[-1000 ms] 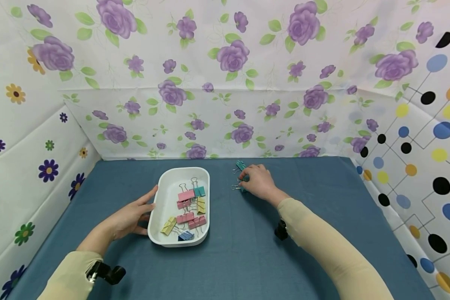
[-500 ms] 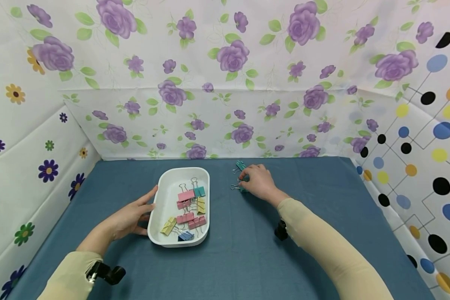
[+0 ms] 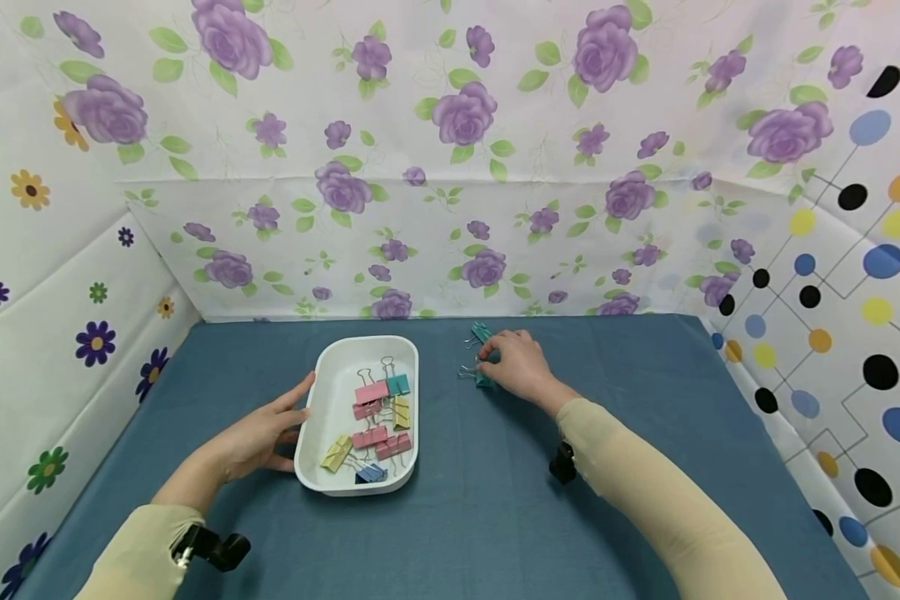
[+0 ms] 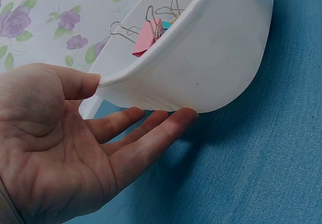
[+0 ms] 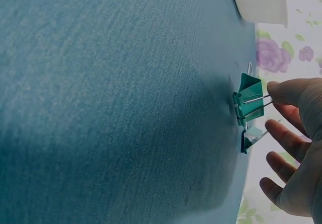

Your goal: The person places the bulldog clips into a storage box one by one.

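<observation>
My left hand [image 3: 258, 437] rests against the left side of a white tray [image 3: 318, 350]. In the left wrist view its thumb touches the tray's rim, and fairly straight fingers [image 4: 156, 138] lie against the lower wall. Inside the tray are pink, yellow, blue and teal binder clips [image 3: 371, 391]. My right hand [image 3: 521, 367] is at the back of the table, right of the tray. Its thumb and index finger pinch the wire handle of a green binder clip [image 5: 250, 100], the other fingers spread loosely. Just behind is a second green binder clip [image 3: 482, 332].
A blue cloth [image 3: 465, 500] covers the table. Flower-patterned sheets [image 3: 420, 233] rise at the back and left, and a dotted sheet [image 3: 832, 333] stands on the right. Black mounts [image 3: 210, 546] sit on both sleeves.
The green clip at my right fingers has shifted slightly to the left. My left hand and the tray have stayed in place; the head view has moved very slightly.
</observation>
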Tool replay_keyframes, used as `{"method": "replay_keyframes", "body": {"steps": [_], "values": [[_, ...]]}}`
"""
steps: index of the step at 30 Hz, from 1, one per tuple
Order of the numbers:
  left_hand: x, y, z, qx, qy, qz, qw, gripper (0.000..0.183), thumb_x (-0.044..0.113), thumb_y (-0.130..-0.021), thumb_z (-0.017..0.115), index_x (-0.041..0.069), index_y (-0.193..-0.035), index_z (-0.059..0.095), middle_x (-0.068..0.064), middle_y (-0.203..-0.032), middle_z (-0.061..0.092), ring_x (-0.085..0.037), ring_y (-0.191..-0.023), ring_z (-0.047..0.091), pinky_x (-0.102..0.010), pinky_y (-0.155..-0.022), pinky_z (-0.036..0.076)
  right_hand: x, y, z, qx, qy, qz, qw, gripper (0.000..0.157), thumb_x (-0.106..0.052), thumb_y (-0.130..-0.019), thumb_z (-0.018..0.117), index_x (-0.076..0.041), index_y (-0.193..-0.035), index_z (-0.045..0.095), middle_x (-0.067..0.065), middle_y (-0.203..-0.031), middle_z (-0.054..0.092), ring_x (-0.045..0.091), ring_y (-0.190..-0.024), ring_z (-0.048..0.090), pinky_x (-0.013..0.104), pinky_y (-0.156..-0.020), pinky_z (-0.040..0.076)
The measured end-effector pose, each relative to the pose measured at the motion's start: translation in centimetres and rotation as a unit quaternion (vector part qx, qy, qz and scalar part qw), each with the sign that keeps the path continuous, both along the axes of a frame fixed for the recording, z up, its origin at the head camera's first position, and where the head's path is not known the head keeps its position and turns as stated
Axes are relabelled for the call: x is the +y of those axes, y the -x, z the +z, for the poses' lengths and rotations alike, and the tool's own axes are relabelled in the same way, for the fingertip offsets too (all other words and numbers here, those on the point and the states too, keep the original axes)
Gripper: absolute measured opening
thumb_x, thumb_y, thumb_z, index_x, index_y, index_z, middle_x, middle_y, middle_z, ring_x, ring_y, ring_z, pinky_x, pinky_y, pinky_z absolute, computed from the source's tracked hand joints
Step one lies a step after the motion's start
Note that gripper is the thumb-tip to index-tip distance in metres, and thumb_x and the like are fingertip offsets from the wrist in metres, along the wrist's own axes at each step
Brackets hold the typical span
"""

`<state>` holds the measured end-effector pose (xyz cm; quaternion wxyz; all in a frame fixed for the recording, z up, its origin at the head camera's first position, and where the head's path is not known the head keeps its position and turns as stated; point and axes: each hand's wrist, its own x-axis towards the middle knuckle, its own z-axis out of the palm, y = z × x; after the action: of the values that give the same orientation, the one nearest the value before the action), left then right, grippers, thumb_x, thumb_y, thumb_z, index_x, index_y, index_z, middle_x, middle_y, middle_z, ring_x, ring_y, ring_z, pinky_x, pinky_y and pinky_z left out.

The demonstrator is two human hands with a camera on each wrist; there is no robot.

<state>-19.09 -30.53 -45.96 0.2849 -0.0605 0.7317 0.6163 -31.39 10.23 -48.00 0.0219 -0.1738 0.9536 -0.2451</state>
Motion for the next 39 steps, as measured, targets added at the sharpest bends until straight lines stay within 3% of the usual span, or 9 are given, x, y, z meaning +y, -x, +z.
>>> {"method": "replay_keyframes", "body": {"steps": [14,39], "values": [[-0.1,-0.2,0.1,0.004,-0.001,-0.002,1.0,0.067,0.033,-0.113,0.041,0.051,-0.161,-0.002,-0.019,-0.169,-0.007,-0.055,-0.145,0.024,-0.056,-0.084,0.056,-0.1,-0.1,0.6,0.016,0.013,0.0,1.0,0.013,-0.036,-0.095,0.076,-0.024,-0.1,0.074,0.002,-0.122,0.064,0.037,-0.133,0.043,0.058,-0.107,0.033],[0.0,0.0,0.0,0.0,0.008,0.005,1.0,0.066,0.034,-0.113,0.042,0.052,-0.161,0.0,-0.017,-0.169,-0.007,-0.055,-0.145,0.024,-0.056,-0.084,0.056,0.3,-0.7,1.7,0.033,0.025,0.003,0.999,0.015,-0.035,-0.096,0.075,-0.023,-0.104,0.075,0.003,-0.126,0.064,0.037,-0.134,0.043,0.06,-0.108,0.033]]}}
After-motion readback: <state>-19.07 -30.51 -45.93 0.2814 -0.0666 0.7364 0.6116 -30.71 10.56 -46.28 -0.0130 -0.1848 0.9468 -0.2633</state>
